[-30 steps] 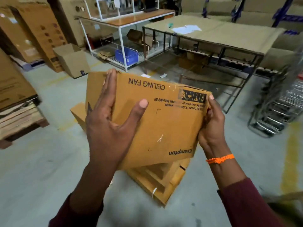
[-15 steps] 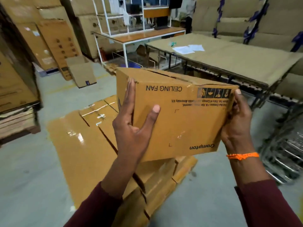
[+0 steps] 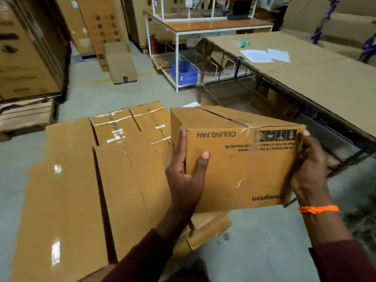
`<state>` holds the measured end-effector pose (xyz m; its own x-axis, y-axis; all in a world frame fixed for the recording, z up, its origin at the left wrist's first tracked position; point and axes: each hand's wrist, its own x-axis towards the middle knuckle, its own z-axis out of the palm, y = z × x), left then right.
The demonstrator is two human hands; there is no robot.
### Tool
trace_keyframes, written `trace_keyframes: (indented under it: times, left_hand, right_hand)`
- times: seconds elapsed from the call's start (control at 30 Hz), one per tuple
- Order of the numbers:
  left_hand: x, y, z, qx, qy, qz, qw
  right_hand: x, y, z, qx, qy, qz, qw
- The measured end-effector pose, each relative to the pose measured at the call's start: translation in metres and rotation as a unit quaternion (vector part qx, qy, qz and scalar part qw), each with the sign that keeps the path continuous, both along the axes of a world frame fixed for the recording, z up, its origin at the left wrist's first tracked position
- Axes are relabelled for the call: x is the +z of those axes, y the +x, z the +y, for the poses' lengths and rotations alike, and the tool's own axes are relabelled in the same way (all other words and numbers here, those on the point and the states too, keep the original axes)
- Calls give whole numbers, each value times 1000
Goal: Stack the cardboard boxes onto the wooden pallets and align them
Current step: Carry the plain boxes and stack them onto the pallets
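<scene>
Ceiling-fan box (image 3: pixel 240 159), clamped between my left hand (image 3: pixel 186 180) and right hand (image 3: pixel 309 169) at centre-right of frame, should go down flat, I judge, flush against the stacked boxes (image 3: pixel 114 159) at lower left.

My brown carton (image 3: pixel 240 159) has black print; my wristband (image 3: pixel 318 209) is orange, my sleeves (image 3: pixel 343 263) maroon; upper-centre crate (image 3: pixel 184 72) blue.

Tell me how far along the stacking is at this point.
Done: a layer of boxes already lies flat and close-packed, though the pallet beneath is hidden. In hand: the left hand and right hand hold a ceiling fan box above the layer's right edge. Left: setting it down and aligning it.
</scene>
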<state>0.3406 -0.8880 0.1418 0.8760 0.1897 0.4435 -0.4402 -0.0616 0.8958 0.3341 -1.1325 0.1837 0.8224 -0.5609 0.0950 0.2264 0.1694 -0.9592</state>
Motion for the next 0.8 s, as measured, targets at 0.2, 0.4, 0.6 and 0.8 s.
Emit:
trace_keyframes:
  times: [0.2, 0.4, 0.6, 0.8]
  left_hand:
    - [-42, 47, -48, 85, 25, 26, 996]
    - [-108, 50, -75, 181, 52, 70, 980]
    - [-138, 25, -137, 150, 22, 240, 959]
    - [-162, 30, -193, 208, -63, 427, 878]
  right_hand:
    - [-29, 79, -50, 62, 35, 60, 996]
    - [-103, 142, -72, 176, 94, 98, 975]
    - [-158, 146, -117, 259, 11, 204, 944]
    - [-201, 146, -164, 411, -40, 377, 829]
